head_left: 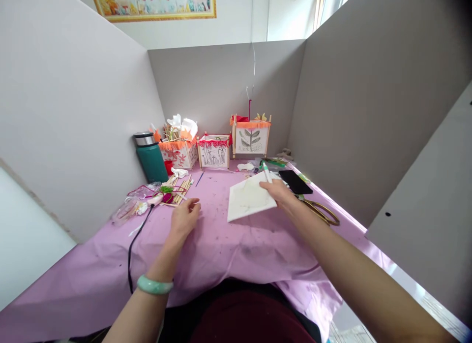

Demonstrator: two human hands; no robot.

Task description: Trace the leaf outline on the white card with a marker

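Note:
My right hand (277, 191) grips a flat white panel (249, 198) by its right edge, with a white and green marker (266, 172) upright between the fingers. The panel is tilted above the purple cloth, and faint lines show on it. My left hand (186, 216), with a pale green bangle on its wrist, rests over the cloth with its fingers loosely curled and apart, holding nothing. Just beyond it lie thin wooden sticks (182, 191) and a pink glue gun (155, 200) with a black cord.
A green bottle (152, 158) stands at the left. Three decorated paper boxes line the back, one with a leaf drawing (251, 140). On the right lie a black phone (295, 182) and gold-handled scissors (322, 212). Grey partitions enclose the purple-covered table (214, 234).

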